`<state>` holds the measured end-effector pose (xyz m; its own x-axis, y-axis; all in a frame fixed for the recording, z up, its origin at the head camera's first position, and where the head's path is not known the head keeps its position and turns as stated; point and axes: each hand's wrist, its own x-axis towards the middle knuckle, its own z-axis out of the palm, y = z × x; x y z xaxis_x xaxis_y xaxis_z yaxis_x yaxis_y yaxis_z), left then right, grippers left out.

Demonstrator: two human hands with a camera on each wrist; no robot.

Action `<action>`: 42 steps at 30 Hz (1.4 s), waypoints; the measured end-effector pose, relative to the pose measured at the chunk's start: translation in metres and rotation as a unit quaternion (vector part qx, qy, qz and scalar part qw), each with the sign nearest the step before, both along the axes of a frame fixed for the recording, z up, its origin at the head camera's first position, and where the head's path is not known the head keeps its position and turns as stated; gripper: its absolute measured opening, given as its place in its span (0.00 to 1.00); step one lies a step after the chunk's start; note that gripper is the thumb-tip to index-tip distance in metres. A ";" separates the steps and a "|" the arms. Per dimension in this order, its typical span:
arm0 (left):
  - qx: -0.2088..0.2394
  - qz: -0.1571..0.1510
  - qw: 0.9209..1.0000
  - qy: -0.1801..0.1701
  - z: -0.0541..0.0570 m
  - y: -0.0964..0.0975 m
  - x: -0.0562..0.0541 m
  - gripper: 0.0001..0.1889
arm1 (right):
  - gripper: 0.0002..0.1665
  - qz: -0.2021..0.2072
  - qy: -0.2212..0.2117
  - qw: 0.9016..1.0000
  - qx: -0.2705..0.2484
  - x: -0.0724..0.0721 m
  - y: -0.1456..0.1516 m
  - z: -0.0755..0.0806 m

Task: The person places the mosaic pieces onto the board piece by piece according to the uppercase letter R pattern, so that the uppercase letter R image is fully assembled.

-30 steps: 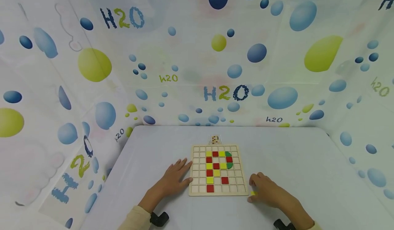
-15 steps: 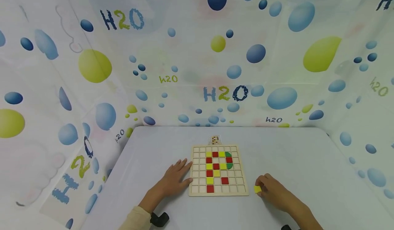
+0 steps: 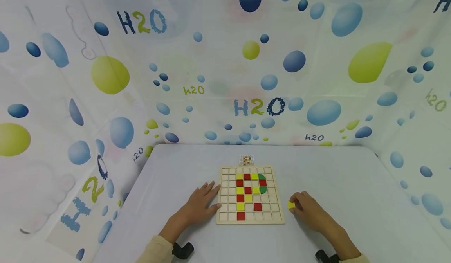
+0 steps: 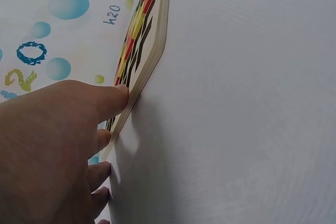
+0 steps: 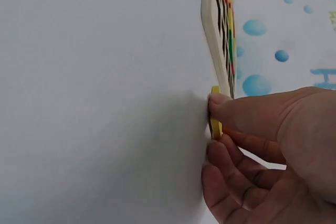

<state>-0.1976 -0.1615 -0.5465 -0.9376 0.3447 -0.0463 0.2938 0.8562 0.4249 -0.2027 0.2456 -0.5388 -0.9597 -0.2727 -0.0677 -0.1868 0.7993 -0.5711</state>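
Observation:
A square wooden grid board (image 3: 225, 216) lies on the white table, with red and yellow square tiles and two green rounded tiles set in its cells. My left hand (image 3: 199, 205) lies with its fingers spread at the board's left edge; in the left wrist view the thumb (image 4: 113, 100) touches the rim. Just off the board's right edge, my right hand (image 3: 310, 211) pinches a yellow tile (image 3: 291, 205) between thumb and fingers. The right wrist view shows this yellow tile (image 5: 216, 124) edge-on, close to the board's side (image 5: 210, 30).
A small pattern card (image 3: 246, 160) lies just behind the board. The white table (image 3: 338, 177) spreads out on both sides. Behind it hangs a sheet (image 3: 211, 59) printed with blue and green drops. Black camera mounts (image 3: 183, 250) sit at both wrists.
The right hand first drew slightly right, away from the board's lower right corner, then moved forward along its right side with the yellow tile. The left hand and board stayed put.

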 end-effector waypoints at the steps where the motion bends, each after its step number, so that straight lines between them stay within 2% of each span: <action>1: 0.001 0.000 1.000 0.000 0.001 0.000 0.000 0.36 | 0.12 -0.004 -0.005 1.000 -0.004 -0.001 -0.002 0.000; 6: 0.003 -0.002 1.000 -0.003 0.001 -0.001 0.000 0.36 | 0.13 -0.029 -0.028 0.999 -0.026 -0.001 -0.016 0.004; 10: 0.002 -0.003 1.000 -0.001 -0.001 -0.002 0.000 0.36 | 0.15 -0.024 -0.034 0.998 -0.040 0.002 -0.031 0.006; 18: 0.004 -0.003 1.000 -0.005 0.000 -0.003 0.000 0.36 | 0.13 0.048 -0.015 0.999 -0.018 0.013 -0.056 0.005; 23: 0.002 -0.002 1.000 -0.005 0.002 -0.002 0.000 0.36 | 0.12 0.071 0.004 0.997 -0.021 0.018 -0.061 0.007; 27: 0.000 -0.001 1.000 -0.001 0.002 -0.002 0.000 0.36 | 0.10 0.094 0.001 0.995 -0.027 0.017 -0.062 0.006; 34: 0.006 -0.001 1.000 -0.004 0.005 0.001 0.000 0.36 | 0.07 0.118 0.007 0.993 -0.019 0.015 -0.061 0.005; 42: -0.002 0.000 1.000 0.001 0.004 0.002 -0.001 0.36 | 0.07 0.130 -0.009 0.991 -0.013 0.017 -0.059 0.006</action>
